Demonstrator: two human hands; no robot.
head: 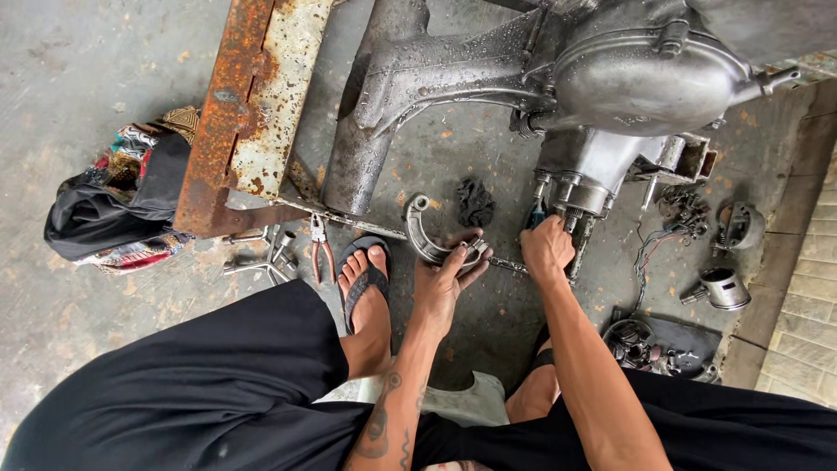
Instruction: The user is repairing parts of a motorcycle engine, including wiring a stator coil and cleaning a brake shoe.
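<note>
Here the left hand (443, 277) rests on the concrete floor (78, 78), its fingers (475, 262) curled around a curved metal half-ring (427, 237) whose arc opens toward the engine case (610, 87). The right hand (547, 249), just beside, is closed on a tool at the case's underside.

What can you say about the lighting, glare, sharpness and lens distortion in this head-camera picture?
Head view: soft, even daylight with faint shadows; pale sheen and water droplets on the metal engine casing; the left hand on the curved metal part and the right hand are sharp; wide-angle lens bends the brick edge at right.
</note>
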